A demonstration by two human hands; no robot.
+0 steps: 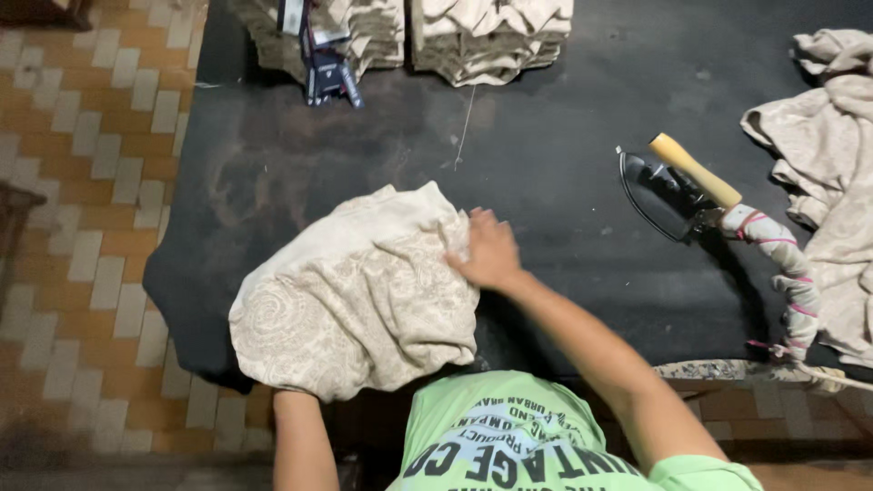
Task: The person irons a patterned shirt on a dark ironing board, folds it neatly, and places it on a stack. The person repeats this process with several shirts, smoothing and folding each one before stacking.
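Left hand hidden under the cream patterned garment [355, 291]; folded stacks [491, 36] (top edge) and crumpled cloth [832, 164] cut off.

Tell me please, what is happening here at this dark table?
A person in a green shirt is handling a cream patterned cloth on the dark table. The right hand presses on its upper edge; the left hand is hidden under the cloth. An iron with a yellow handle rests to the right, untouched. Folded stacks lie at the far edge, and loose cloth is heaped at the right.
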